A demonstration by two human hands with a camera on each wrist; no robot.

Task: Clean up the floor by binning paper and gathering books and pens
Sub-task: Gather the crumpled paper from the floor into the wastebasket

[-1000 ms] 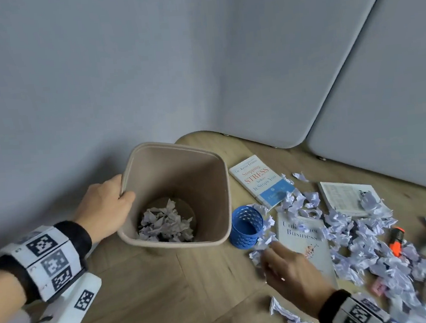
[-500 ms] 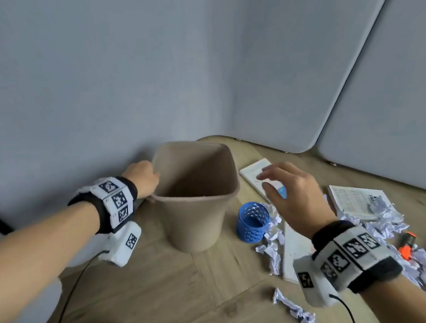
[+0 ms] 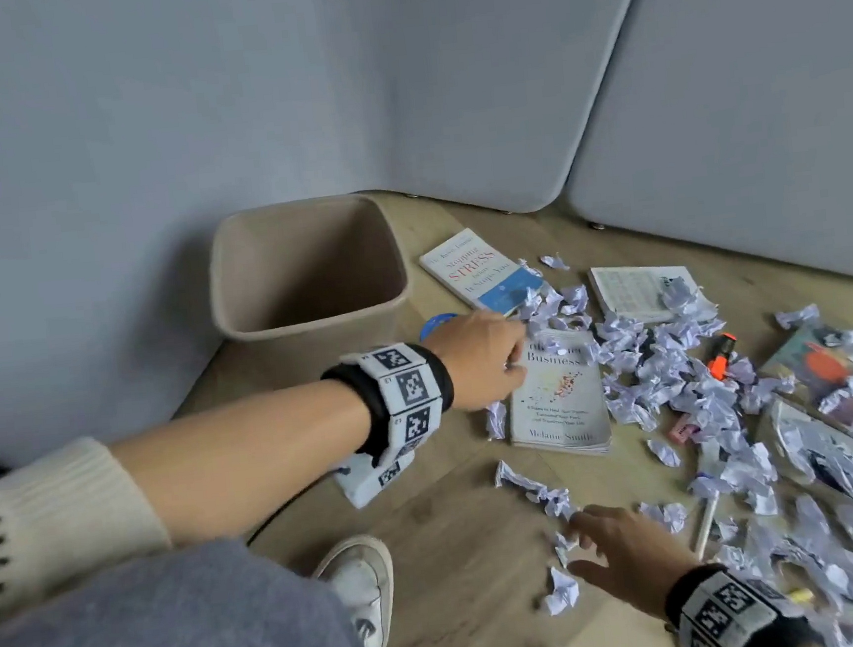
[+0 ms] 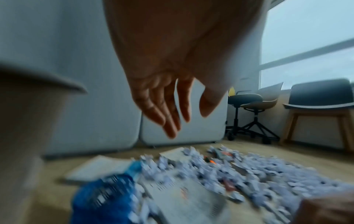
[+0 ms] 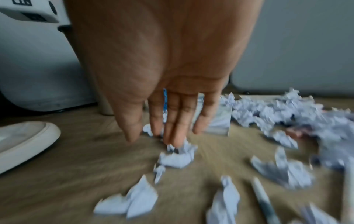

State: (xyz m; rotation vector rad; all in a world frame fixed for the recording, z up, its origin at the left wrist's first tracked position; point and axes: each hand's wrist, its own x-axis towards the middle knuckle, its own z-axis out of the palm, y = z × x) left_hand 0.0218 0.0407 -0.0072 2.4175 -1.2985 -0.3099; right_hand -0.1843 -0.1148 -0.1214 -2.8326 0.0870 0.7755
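The beige bin (image 3: 307,282) stands upright by the wall. My left hand (image 3: 515,362) hovers over the blue mesh pen cup (image 3: 437,322) and the white "Business" book (image 3: 557,394); in the left wrist view its fingers (image 4: 172,130) hang straight and hold nothing. My right hand (image 3: 577,537) reaches low over loose crumpled paper (image 3: 536,484) on the floor. Its fingertips (image 5: 172,139) are straight and just above a paper ball (image 5: 178,157). A "Stress" book (image 3: 482,272) and a third book (image 3: 638,289) lie beyond, among a wide heap of paper (image 3: 676,368).
An orange highlighter (image 3: 721,354) lies in the heap and a white pen (image 3: 705,526) right of my right hand. My white shoe (image 3: 364,581) stands on the wooden floor near the front. Grey panels close off the back. Chairs (image 4: 249,106) stand far right.
My left hand has let go of the bin's rim and swung right over the pen cup and book. My right hand has dropped from beside the bin down to the paper near the front.
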